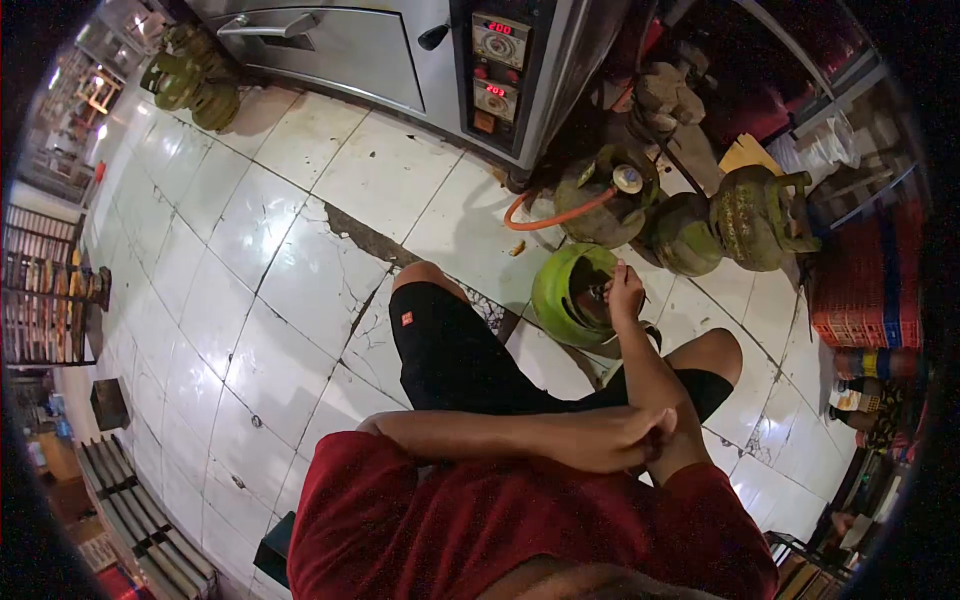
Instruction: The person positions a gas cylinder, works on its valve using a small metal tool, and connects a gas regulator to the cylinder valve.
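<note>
A green gas cylinder [560,300] lies tipped on the tiled floor in front of my knees, its collar opening facing right. My right hand [625,290] is at the edge of that collar with its fingers bent; what they hold, if anything, is too small to make out. My left arm crosses my body, and my left hand [625,440] rests at my right forearm with curled fingers. Just beyond the green cylinder stands another cylinder [590,205], with a regulator [627,179] on top and an orange hose [545,222] running from it.
A metal oven [340,55] with red digital displays stands ahead. More cylinders [750,218] are at the right, beside stacked red crates [865,280]. Other cylinders [190,85] stand at the far left. Racks [45,290] line the left side, and a dark box [110,404] sits on the floor.
</note>
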A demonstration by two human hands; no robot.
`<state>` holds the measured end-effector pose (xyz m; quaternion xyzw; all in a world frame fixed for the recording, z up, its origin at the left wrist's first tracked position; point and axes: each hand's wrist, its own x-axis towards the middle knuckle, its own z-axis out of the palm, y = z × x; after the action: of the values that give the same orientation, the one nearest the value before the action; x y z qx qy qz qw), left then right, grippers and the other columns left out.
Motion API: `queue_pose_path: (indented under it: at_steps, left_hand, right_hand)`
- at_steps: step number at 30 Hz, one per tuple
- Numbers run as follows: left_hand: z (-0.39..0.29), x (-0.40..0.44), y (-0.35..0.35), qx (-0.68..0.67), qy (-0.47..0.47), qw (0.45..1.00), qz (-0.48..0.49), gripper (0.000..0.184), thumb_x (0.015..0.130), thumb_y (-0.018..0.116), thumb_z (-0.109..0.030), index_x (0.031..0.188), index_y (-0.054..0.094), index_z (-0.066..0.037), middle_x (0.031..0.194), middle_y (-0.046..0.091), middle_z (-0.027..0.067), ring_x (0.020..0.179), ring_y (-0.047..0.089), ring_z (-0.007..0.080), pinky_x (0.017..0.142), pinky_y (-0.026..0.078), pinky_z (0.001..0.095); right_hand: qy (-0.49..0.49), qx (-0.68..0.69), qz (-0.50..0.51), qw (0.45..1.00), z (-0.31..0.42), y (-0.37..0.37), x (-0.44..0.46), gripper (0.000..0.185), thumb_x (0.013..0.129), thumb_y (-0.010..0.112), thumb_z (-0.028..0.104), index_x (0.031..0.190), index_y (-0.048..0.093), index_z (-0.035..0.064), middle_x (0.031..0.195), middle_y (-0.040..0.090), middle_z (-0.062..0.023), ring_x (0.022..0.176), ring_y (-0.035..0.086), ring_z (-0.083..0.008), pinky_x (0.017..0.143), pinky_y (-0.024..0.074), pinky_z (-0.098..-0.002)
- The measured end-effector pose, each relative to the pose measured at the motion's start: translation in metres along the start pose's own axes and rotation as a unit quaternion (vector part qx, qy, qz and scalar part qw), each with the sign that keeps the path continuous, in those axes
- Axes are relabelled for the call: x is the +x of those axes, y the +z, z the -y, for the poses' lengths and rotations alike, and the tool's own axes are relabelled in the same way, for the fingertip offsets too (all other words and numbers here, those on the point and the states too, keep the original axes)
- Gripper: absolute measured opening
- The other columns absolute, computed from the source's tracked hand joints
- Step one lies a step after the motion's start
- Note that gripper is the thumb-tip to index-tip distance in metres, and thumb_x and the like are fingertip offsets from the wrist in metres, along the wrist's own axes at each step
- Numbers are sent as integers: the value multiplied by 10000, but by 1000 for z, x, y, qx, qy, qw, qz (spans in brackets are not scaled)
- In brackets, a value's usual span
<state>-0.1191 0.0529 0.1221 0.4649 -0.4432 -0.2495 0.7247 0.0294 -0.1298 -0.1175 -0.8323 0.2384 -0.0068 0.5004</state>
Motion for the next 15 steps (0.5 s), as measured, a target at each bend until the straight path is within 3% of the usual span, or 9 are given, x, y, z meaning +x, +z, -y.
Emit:
queue_pose_path:
  at_steps: [3, 6, 10, 15]
  left_hand:
    - [14, -3, -5, 82, -5, 997, -9, 282, 934, 522, -4, 1150, 345, -41, 976, 502, 138, 857, 557, 251, 755, 467, 365]
    - [9, -2, -13, 33, -73, 996, 34, 387, 941, 537, -3, 1272, 343, -45, 1087, 462, 159, 1049, 537, 281, 890, 453, 402]
    - [-14, 5, -9, -68, -8, 996, 55, 363, 932, 541, 1, 1239, 352, -43, 1082, 473, 169, 1036, 543, 298, 877, 456, 401]
    - [3, -3, -12, 12, -64, 997, 43, 359, 938, 531, 4, 1244, 348, -37, 1078, 475, 168, 1030, 538, 290, 872, 457, 386]
  right_hand:
    - [13, 21, -8, 1000, 2, 1, 0, 434, 1042, 457, 392, 983, 643, 5, 617, 584, -92, 505, 559, -188, 495, 461, -380]
    - [18, 33, -9, 999, -2, 2, 4, 419, 1041, 465, 382, 981, 640, 5, 611, 576, -86, 499, 547, -183, 493, 456, -377]
    - [-6, 20, -8, 1000, -11, 1, 7, 403, 1042, 472, 369, 966, 632, 6, 605, 567, -79, 492, 531, -178, 493, 451, -378]
    - [-70, -1, -26, 997, -19, 1, 12, 399, 1045, 462, 365, 942, 616, 11, 608, 569, -81, 493, 532, -187, 499, 445, -386]
